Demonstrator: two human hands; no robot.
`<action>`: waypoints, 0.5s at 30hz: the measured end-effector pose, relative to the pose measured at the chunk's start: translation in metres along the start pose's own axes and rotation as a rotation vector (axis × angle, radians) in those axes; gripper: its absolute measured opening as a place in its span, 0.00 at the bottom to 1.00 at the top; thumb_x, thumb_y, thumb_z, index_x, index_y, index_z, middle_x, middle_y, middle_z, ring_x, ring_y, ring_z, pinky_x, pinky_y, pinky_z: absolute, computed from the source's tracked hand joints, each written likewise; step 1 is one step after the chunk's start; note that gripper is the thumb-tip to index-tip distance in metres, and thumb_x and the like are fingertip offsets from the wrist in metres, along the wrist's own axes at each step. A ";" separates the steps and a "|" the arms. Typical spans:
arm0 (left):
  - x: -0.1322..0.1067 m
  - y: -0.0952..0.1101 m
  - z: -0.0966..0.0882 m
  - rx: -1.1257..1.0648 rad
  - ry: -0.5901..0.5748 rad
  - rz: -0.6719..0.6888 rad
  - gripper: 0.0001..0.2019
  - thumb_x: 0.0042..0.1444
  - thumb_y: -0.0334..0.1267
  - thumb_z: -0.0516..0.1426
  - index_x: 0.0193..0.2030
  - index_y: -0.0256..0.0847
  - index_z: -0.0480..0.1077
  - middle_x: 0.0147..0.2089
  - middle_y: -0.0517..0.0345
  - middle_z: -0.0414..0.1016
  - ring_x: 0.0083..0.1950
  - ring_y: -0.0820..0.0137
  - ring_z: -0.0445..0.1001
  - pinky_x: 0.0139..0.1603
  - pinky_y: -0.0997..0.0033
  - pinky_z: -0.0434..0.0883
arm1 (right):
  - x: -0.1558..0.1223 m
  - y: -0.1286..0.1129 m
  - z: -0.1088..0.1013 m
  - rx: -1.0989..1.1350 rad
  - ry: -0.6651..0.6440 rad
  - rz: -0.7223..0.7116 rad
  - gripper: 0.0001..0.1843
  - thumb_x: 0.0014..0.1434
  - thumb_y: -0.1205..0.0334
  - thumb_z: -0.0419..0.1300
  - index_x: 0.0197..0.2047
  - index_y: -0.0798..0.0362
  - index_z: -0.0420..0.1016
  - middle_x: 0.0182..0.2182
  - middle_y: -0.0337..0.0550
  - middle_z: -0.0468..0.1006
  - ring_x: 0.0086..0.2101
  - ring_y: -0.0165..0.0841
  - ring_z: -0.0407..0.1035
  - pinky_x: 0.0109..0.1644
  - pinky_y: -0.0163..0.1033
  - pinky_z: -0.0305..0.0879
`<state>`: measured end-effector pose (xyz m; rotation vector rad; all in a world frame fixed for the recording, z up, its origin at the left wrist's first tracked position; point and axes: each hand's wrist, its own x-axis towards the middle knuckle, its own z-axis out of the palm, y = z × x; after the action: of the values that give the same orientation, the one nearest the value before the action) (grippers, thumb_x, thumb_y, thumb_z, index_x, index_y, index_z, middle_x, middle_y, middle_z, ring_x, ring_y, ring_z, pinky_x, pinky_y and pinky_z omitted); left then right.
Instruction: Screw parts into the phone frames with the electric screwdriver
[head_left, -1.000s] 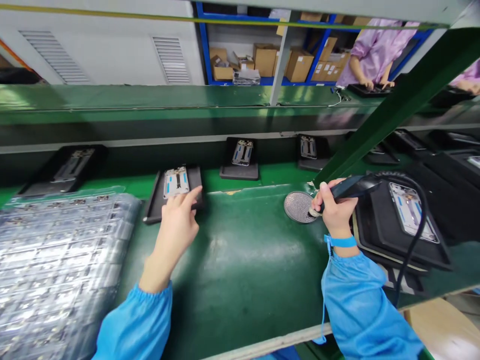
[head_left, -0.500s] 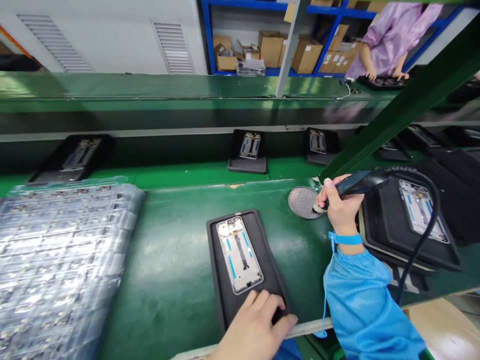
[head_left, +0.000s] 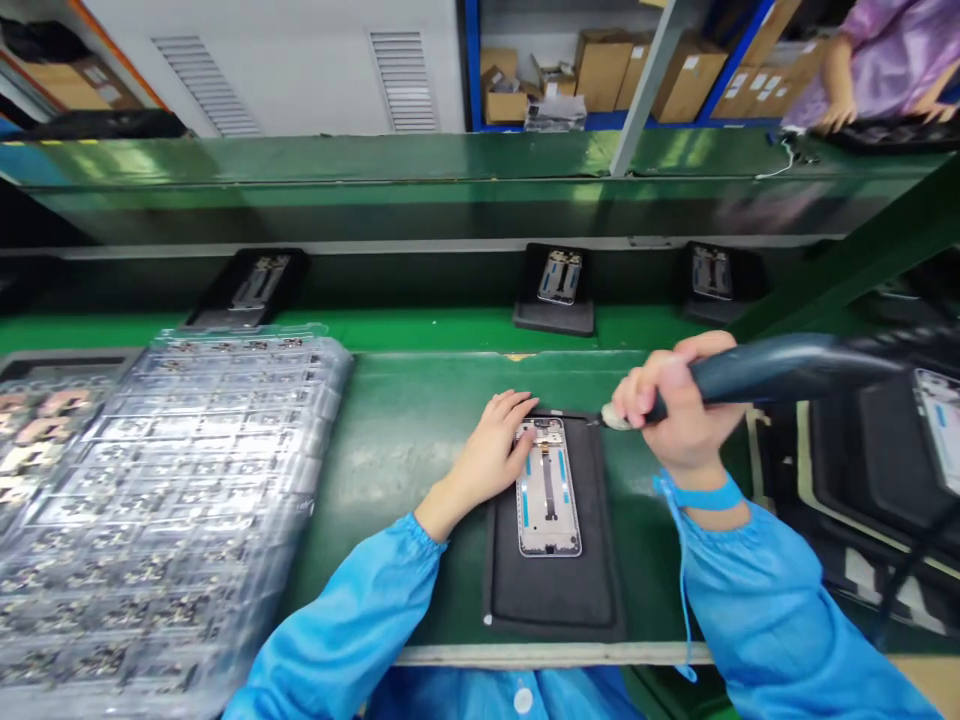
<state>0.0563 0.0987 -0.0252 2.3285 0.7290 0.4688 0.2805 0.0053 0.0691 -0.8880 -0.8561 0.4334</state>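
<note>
A phone frame (head_left: pixel 550 510) with blue strips and a dark ribbon cable lies in a black tray (head_left: pixel 555 595) on the green bench before me. My left hand (head_left: pixel 496 440) rests at the tray's upper left corner, fingers stretched along the edge and thumb over the top of the phone frame. My right hand (head_left: pixel 686 410) is wrapped round a black corded hand tool (head_left: pixel 780 365); its pale rounded tip points left, close to the tray's upper right corner. I cannot make out the tool's exact kind.
Stacked clear plastic trays (head_left: pixel 172 500) of small parts stand at left. Beyond the bench edge, more black trays with phone frames (head_left: pixel 561 278) sit on a green strip. Dark stacked trays (head_left: pixel 885 450) and a slanted green post (head_left: pixel 847 265) are at right. A co-worker's hands (head_left: pixel 836 112) are far right.
My left hand has gone from the tray's near end to its upper left corner. The tray now lies straighter. My right hand has brought the tool's tip from the round metal dish to the tray.
</note>
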 end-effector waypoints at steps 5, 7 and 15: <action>0.006 0.007 -0.013 -0.020 -0.018 -0.100 0.25 0.77 0.40 0.67 0.78 0.46 0.84 0.75 0.43 0.88 0.81 0.44 0.77 0.87 0.31 0.71 | -0.010 0.028 0.040 0.035 -0.137 0.149 0.31 0.71 0.37 0.83 0.47 0.41 0.67 0.23 0.20 0.72 0.15 0.27 0.65 0.21 0.34 0.70; 0.004 0.010 -0.016 -0.021 -0.022 -0.155 0.25 0.76 0.42 0.69 0.77 0.48 0.84 0.73 0.45 0.89 0.79 0.44 0.77 0.85 0.32 0.70 | -0.012 0.036 0.044 0.036 -0.158 0.168 0.30 0.72 0.38 0.83 0.47 0.41 0.67 0.23 0.20 0.72 0.15 0.27 0.65 0.21 0.34 0.69; 0.004 0.018 -0.013 -0.060 -0.043 -0.178 0.24 0.76 0.41 0.68 0.76 0.50 0.84 0.73 0.47 0.88 0.78 0.44 0.75 0.83 0.35 0.67 | -0.013 0.044 0.048 0.042 -0.172 0.170 0.27 0.73 0.40 0.83 0.47 0.42 0.70 0.23 0.21 0.72 0.16 0.27 0.66 0.22 0.35 0.71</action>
<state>0.0603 0.0956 -0.0029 2.1874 0.8800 0.3556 0.2351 0.0461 0.0438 -0.8969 -0.9287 0.6811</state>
